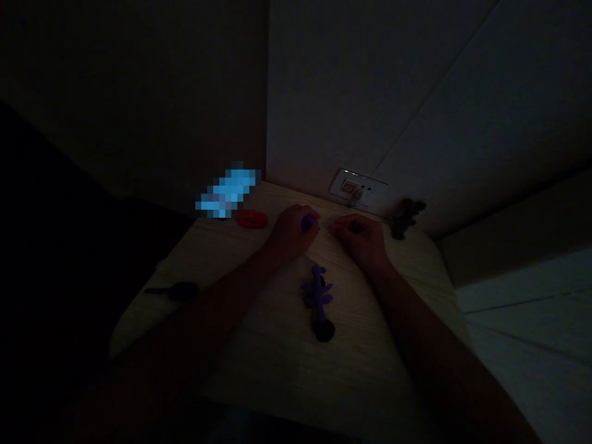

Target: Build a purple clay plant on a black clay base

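Observation:
My left hand [290,234] is closed around a small purple piece [309,223], part of which pokes out past the fingers. To its right, my right hand [363,239] has its fingertips pinched together; the dim light hides what, if anything, sits between them. The two hands are apart over the far part of the wooden table. Between my forearms lies a purple figure [320,296] with a long body, short side limbs and black round parts. A red, rounded object [252,219] rests just left of my left hand.
A pixelated bright blue patch [229,192] covers something at the table's back left. At the left edge lies a black object with a thin stem [182,291]. A dark knobbly object [407,219] stands back right, near a wall socket [358,187]. Walls border the table [277,364].

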Demonstrator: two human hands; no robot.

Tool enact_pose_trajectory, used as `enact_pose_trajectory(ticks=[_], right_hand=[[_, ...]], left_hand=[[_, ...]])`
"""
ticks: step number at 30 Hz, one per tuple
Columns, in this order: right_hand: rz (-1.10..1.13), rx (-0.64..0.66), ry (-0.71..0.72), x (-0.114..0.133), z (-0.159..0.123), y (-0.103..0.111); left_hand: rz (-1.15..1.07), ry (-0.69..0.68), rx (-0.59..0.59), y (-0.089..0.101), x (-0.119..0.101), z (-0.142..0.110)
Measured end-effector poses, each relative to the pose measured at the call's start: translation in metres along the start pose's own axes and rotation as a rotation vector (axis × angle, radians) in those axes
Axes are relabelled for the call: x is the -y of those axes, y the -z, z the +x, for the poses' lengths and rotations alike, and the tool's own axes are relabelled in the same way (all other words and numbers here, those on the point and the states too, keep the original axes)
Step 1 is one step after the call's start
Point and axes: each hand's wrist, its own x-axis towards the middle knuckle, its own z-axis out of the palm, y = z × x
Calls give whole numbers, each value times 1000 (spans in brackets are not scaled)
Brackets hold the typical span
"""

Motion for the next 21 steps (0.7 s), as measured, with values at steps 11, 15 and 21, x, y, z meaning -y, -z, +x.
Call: enact_pose_trajectory(ticks=[11,15,21], right_hand=[[150,47,-59,-2,2,-2],[18,-49,-34,2,-1,-1],[203,-17,-30,-7,6,-2]], left_hand=[[-17,-4,-5,1,-3,0],[-14,5,-2,1,-3,-1],[-10,-5,0,2,-3,-1]])
